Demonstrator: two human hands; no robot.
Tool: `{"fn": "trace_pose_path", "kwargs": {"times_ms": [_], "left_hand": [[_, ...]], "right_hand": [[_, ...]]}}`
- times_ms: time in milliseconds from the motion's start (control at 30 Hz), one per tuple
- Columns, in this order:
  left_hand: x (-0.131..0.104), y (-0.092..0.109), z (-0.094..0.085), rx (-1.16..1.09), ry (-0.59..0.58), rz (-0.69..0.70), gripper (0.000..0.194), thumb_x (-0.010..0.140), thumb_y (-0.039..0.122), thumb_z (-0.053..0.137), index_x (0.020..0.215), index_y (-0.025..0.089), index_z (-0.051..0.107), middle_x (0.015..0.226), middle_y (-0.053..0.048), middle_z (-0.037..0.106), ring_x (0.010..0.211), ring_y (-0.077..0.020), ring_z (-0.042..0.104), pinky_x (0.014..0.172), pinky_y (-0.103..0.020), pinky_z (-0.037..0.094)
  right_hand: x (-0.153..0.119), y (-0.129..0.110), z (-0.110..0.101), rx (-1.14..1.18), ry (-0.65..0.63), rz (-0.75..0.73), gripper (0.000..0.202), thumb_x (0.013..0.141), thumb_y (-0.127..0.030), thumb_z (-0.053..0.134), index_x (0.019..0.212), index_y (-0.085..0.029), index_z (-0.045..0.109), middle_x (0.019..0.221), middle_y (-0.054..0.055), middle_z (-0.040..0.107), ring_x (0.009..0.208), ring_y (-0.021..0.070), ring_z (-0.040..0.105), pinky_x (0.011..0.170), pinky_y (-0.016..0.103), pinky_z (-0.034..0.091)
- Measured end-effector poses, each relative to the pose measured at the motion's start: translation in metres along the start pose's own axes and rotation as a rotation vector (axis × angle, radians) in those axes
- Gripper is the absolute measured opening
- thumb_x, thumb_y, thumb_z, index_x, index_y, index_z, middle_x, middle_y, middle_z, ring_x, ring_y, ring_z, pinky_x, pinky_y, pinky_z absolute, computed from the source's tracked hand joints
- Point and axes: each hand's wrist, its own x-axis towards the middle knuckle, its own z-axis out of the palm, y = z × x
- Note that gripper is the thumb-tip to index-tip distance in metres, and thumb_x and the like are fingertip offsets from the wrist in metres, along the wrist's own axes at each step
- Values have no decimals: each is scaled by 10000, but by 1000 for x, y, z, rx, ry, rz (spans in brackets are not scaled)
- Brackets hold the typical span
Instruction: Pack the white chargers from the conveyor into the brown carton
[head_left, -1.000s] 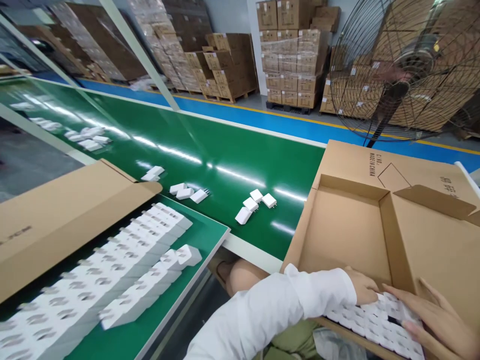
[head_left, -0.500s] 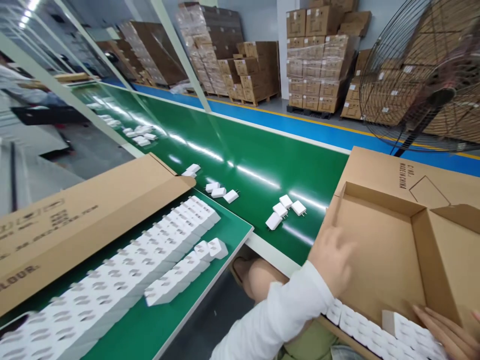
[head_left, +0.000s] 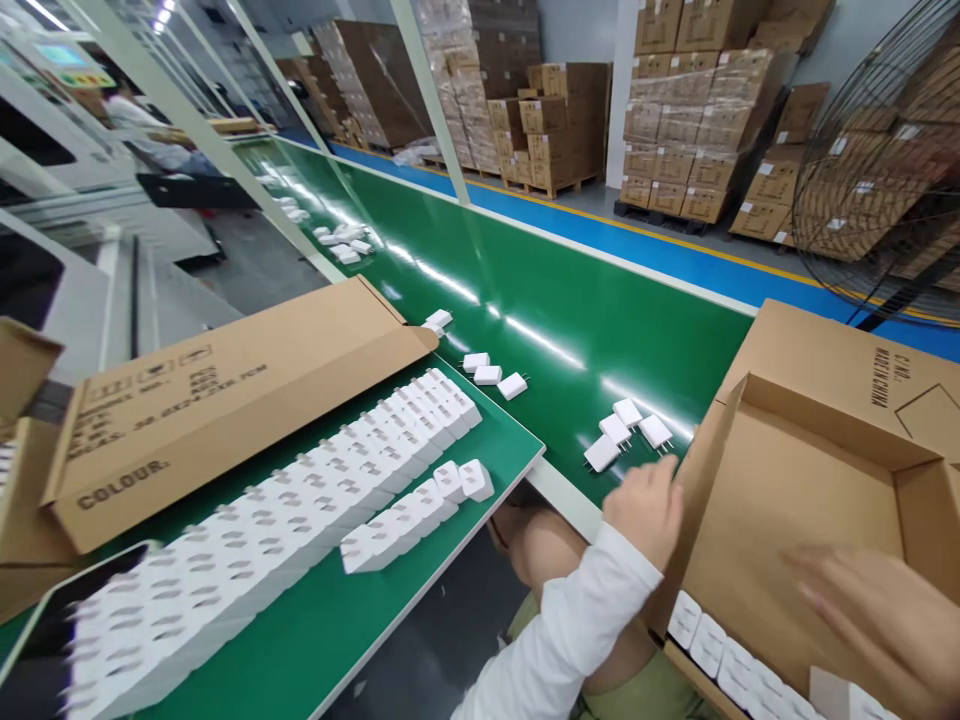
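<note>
My left hand, in a white sleeve, hovers by the left wall of an open cardboard box. Its fingers are loosely bent and apart, with nothing seen in them. Just beyond it, several white plug chargers lie in a cluster on the green conveyor belt. Inside the box, my right hand is smeared by motion, its fingers stretched out and no object visible in them. Below it, a row of white chargers lines the near side of the box, partly cut off by the frame.
On the green side table stand long rows of white chargers, prongs up, and a shorter row. A closed carton lies behind them. A fan and stacked cartons stand past the belt.
The view has swung left. My left hand has moved from over the box wall toward the belt chargers. My right hand has lifted off the chargers in the box.
</note>
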Motion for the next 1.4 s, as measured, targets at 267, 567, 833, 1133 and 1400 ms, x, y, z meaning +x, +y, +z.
{"fn": "trace_pose_path", "kwargs": {"times_ms": [267,567,833,1133,1400], "left_hand": [[23,-55,3,210,139,-408,299,793,294,495,1023,103,508,1013,-131,535,985,-249,512,809,-328,437],[82,-16,20,148,3,-530,629,718,376,592,1234,117,343,1032,-148,519,820,-246,605,651,-318,461],[58,-60,-5,244,-38,-361,692,717,131,563,1329,175,243,1143,-136,497,1091,-289,441,835,-416,416],[40,-62,-10,28,32,-229,375,731,238,626,1065,175,465,1088,-73,541,1034,-206,500,882,-321,425],[-51,-42,-22,-863,371,376,362,765,422,585,1017,192,464,1168,-126,533,1125,-251,492,929,-406,426]], "right_hand": [[209,-30,41,-232,-436,299,412,773,-319,516,1142,-136,500,1043,169,588,943,309,566,762,439,416],[240,0,55,-170,-360,426,527,822,-375,436,1269,-105,361,1216,174,481,1059,274,518,834,363,416],[238,-23,80,-108,-405,384,407,844,-397,476,1150,-129,465,1082,97,560,968,197,539,829,391,433],[221,-27,59,-26,-360,307,317,794,-196,534,1090,-87,507,1123,155,554,1034,247,527,879,395,419],[100,-66,14,611,237,-137,387,821,-292,483,1200,-274,408,1155,46,585,1023,211,573,835,304,494]]}}
